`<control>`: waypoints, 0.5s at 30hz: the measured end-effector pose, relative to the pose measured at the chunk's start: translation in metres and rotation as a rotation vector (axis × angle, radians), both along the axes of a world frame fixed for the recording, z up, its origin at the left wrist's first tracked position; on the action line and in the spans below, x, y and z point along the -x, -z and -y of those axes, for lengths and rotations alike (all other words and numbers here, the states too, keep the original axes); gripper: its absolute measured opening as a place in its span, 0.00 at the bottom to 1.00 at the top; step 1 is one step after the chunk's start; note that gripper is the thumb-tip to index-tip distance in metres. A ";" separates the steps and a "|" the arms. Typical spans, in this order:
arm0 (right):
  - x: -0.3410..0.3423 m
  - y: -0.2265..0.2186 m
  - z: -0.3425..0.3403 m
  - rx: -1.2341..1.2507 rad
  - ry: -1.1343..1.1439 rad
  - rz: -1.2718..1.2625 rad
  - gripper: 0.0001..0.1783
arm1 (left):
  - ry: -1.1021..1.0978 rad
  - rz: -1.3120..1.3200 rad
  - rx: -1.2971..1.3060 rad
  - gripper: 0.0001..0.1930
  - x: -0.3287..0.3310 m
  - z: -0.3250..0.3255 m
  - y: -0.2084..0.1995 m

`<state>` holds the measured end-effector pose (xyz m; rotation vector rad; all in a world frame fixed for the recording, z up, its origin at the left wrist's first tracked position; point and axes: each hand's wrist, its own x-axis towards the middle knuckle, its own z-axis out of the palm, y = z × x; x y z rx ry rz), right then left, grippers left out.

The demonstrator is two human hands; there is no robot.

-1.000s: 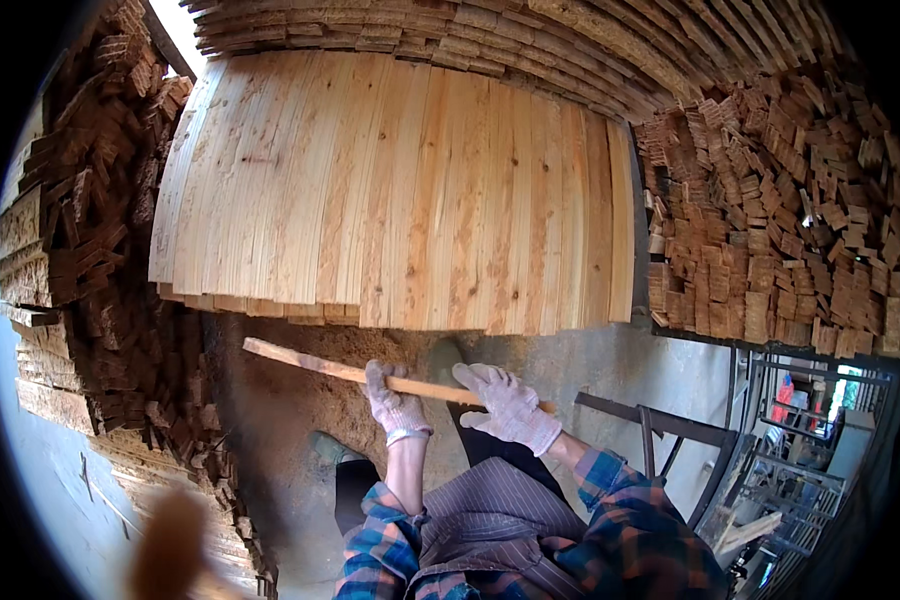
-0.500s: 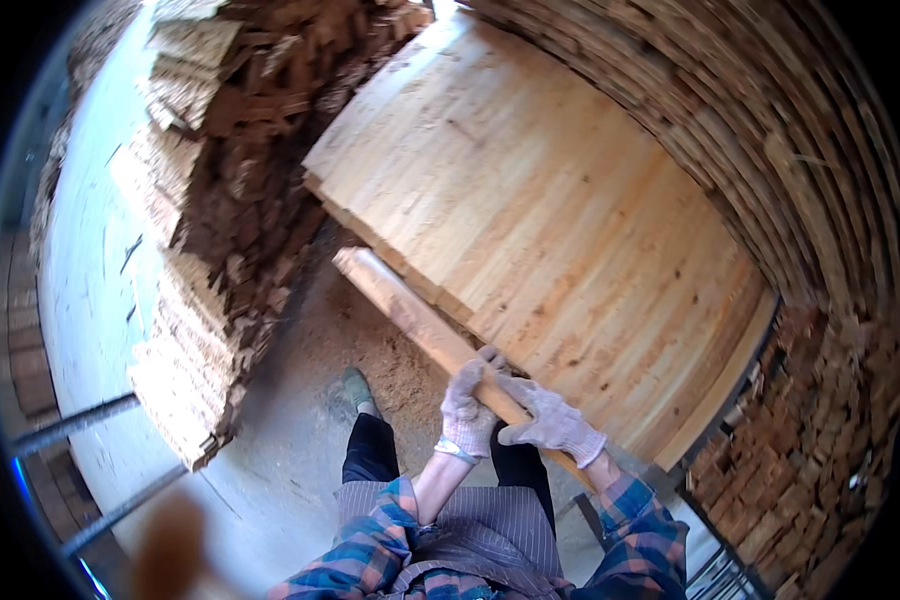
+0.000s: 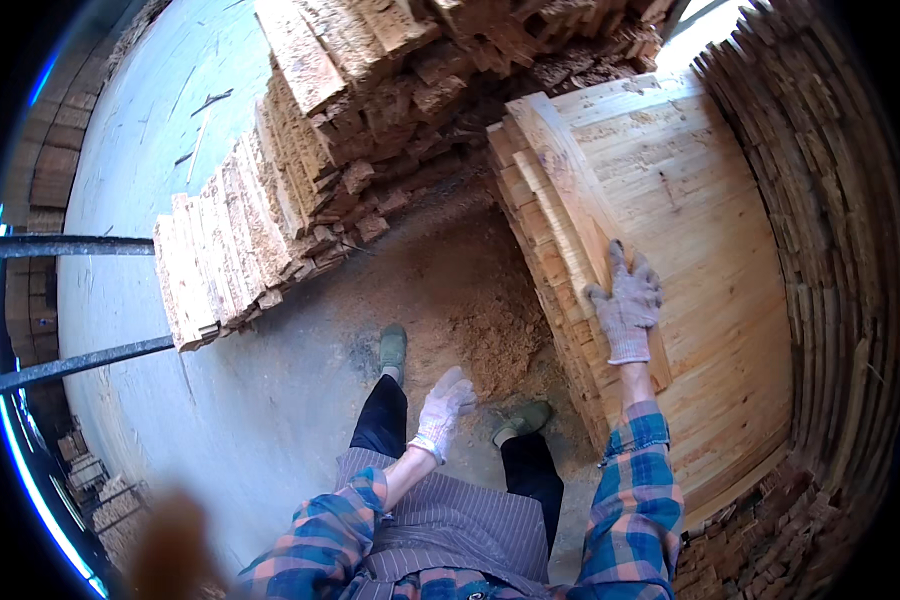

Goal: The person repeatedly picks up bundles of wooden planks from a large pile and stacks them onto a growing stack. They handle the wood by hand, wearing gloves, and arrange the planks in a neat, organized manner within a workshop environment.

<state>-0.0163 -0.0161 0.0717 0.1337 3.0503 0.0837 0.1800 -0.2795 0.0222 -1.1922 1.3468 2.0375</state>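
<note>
On the right, my right hand [image 3: 630, 305], in a pale knitted work glove, grips a long wooden plank [image 3: 560, 150] from above, its thumb by the left edge. The plank lies along the near left edge of a broad stack of light boards [image 3: 715, 245], over other stacked pieces whose ends show below it. My left hand [image 3: 443, 412], gloved too, hangs in front of the striped apron [image 3: 435, 525]. It is loosely open with nothing in it, away from the wood.
Rough wood pieces [image 3: 240, 235] form a stack at the left, by dark metal bars [image 3: 80, 245]. Tall piled boards [image 3: 830, 270] rise at the far right. Sawdust [image 3: 495, 345] covers floor between my shoes and the boards. A blurred brown shape [image 3: 175, 545] sits lower left.
The plank, held in both hands before, now lies on the stack's edge. My left hand has let go and moved left; my right hand has moved up and forward. The view has turned.
</note>
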 end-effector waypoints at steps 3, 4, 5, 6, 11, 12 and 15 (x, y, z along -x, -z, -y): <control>-0.003 0.004 0.001 0.098 -0.002 -0.038 0.44 | 0.003 -0.013 0.158 0.30 -0.011 0.052 -0.003; -0.003 0.001 0.004 0.138 0.005 -0.031 0.45 | -0.030 0.020 0.163 0.30 -0.011 0.066 -0.009; -0.003 0.007 -0.004 0.174 0.001 -0.038 0.47 | -0.102 0.033 0.121 0.30 -0.007 0.077 -0.014; -0.003 0.016 -0.009 0.132 0.012 -0.036 0.48 | -0.142 0.028 0.153 0.31 -0.006 0.089 -0.018; -0.002 0.014 -0.003 0.043 -0.022 0.001 0.47 | -0.353 0.000 0.170 0.34 -0.032 0.181 0.016; -0.002 0.014 -0.004 0.028 -0.026 -0.016 0.46 | -0.426 0.015 0.205 0.34 -0.024 0.194 0.017; 0.003 -0.014 0.027 0.001 0.065 0.130 0.43 | -0.560 0.090 0.318 0.36 -0.018 0.262 0.018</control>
